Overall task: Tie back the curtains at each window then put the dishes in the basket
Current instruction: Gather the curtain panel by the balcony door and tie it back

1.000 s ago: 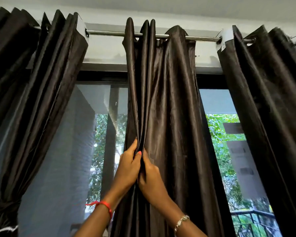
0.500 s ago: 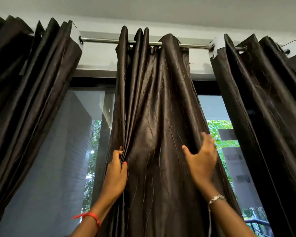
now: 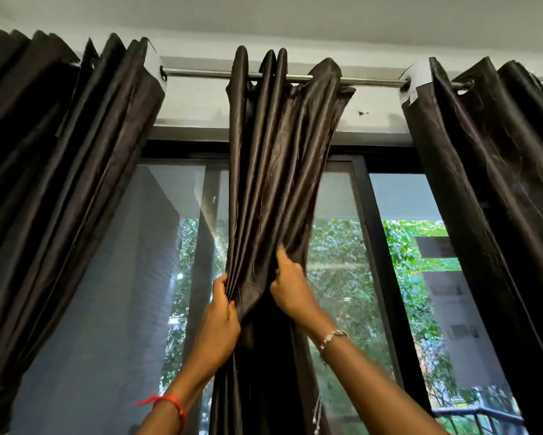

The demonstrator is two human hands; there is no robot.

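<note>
A wide glazed window (image 3: pixel 107 277) is seen across the view, with greenery beyond it. Dark bunched curtains are hung at 9 o'clock (image 3: pixel 60 152) and at 3 o'clock (image 3: pixel 483 183). The middle curtain (image 3: pixel 273 167) is hung from 12 o'clock down to 6 o'clock on a metal rod (image 3: pixel 201 72) and is gathered narrow just below centre. Its left edge is pinched by the left grip (image 3: pixel 218 321); its right folds are clutched by the right grip (image 3: pixel 290 290), just beside it. A red thread (image 3: pixel 169 401) is worn at 7 o'clock, a bracelet (image 3: pixel 331 337) at 5 o'clock.
</note>
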